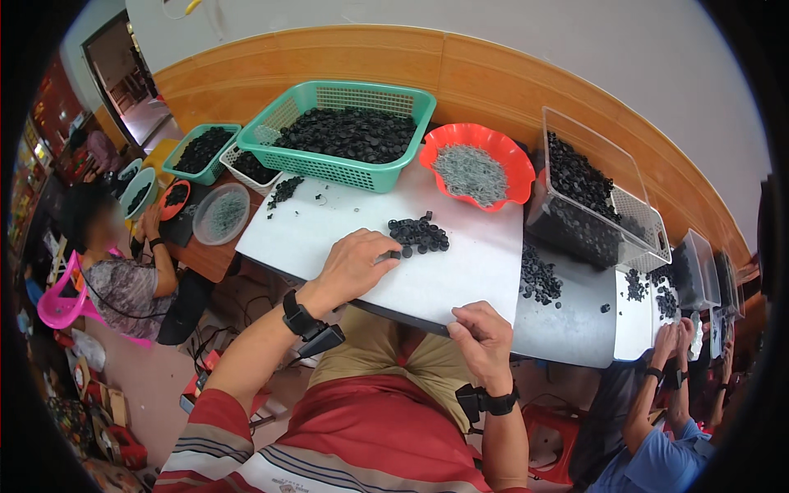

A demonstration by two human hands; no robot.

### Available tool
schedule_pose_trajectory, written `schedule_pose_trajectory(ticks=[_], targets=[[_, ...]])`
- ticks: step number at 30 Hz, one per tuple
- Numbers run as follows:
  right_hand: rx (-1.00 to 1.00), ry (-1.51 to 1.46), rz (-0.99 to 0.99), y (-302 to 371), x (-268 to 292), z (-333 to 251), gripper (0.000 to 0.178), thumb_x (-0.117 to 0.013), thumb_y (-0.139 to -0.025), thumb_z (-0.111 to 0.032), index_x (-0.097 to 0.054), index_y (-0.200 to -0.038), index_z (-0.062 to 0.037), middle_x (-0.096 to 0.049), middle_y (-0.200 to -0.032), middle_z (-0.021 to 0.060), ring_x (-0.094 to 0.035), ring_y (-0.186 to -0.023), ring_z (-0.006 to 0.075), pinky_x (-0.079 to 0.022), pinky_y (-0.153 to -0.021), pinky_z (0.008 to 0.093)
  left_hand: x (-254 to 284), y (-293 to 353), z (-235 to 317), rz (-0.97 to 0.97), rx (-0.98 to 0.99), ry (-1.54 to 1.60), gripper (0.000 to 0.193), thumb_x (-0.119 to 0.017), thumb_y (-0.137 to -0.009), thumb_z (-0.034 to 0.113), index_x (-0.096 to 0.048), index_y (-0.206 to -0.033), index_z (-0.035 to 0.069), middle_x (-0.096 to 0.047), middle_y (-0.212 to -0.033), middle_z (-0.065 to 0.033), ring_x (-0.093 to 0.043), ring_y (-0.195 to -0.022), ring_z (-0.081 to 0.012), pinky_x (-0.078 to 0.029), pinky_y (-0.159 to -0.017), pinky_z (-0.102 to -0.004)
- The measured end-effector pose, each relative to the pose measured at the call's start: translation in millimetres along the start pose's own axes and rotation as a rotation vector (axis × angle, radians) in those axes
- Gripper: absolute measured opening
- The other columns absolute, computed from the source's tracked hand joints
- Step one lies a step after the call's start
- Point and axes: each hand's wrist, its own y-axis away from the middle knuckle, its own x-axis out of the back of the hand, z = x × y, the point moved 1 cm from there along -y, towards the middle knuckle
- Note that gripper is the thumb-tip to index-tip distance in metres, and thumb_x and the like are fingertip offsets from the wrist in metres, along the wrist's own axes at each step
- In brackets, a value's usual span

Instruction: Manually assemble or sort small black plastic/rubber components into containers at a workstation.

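My left hand [355, 264] rests on a white board [329, 226] and pinches a small black ring part [393, 255] at its fingertips. Just beyond the fingers lies a small heap of black ring parts [420, 234]. My right hand [479, 333] is at the board's near edge with its fingers curled; whether it holds something small I cannot make out. Both wrists carry black straps.
A green basket [345, 135] of black parts and a red bowl [478, 168] of grey pieces stand at the far side. A clear bin [588, 201] of black parts is at the right. One person sits at the left, another works at the right.
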Motion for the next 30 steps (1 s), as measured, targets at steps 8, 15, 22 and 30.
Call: schedule_pose_trajectory(ticks=[8, 15, 22, 30], targets=[[-0.011, 0.018, -0.015, -1, 0, 3, 0.02, -0.078, -0.088, -0.006, -0.074, -0.106, 0.0013, -0.068, -0.093, 0.0088, -0.064, -0.077, 0.0123, -0.051, -0.066, 0.024, -8, -2, 2, -0.002, 0.004, 0.08, 0.02, -0.075, -0.083, 0.015, -0.074, -0.101, 0.006, -0.073, -0.1, -0.0081, -0.065, -0.094, -0.0288, -0.053, -0.083, -0.0391], [-0.042, 0.047, -0.061, -5, -3, -11, 0.016, -0.073, -0.09, 0.002, -0.072, -0.105, 0.0043, -0.065, -0.097, 0.0069, -0.059, -0.077, 0.0083, -0.047, -0.066, 0.0204, -11, 1, 3, 0.036, 0.026, 0.088, 0.021, -0.077, -0.082, 0.017, -0.075, -0.101, 0.007, -0.072, -0.101, -0.0069, -0.064, -0.094, -0.028, -0.051, -0.085, -0.0388], [-0.137, 0.23, -0.132, -46, -4, -27, 0.02, -0.074, -0.088, -0.002, -0.072, -0.108, 0.0024, -0.066, -0.098, 0.0114, -0.066, -0.074, 0.0164, -0.052, -0.064, 0.0283, -12, 3, 2, 0.057, 0.064, 0.139, 0.022, -0.079, -0.081, 0.018, -0.075, -0.1, 0.008, -0.072, -0.1, -0.0061, -0.063, -0.093, -0.0273, -0.05, -0.085, -0.0386], [0.067, 0.765, -0.221, -114, -20, -26, 0.052, -0.075, -0.085, -0.015, -0.06, -0.134, -0.0081, -0.056, -0.133, 0.0152, -0.069, -0.09, 0.0342, -0.055, -0.079, 0.0452, -15, 4, 0, 0.079, 0.05, 0.122, 0.022, -0.08, -0.08, 0.02, -0.075, -0.098, 0.008, -0.073, -0.1, -0.005, -0.064, -0.096, -0.0263, -0.049, -0.088, -0.0381]])
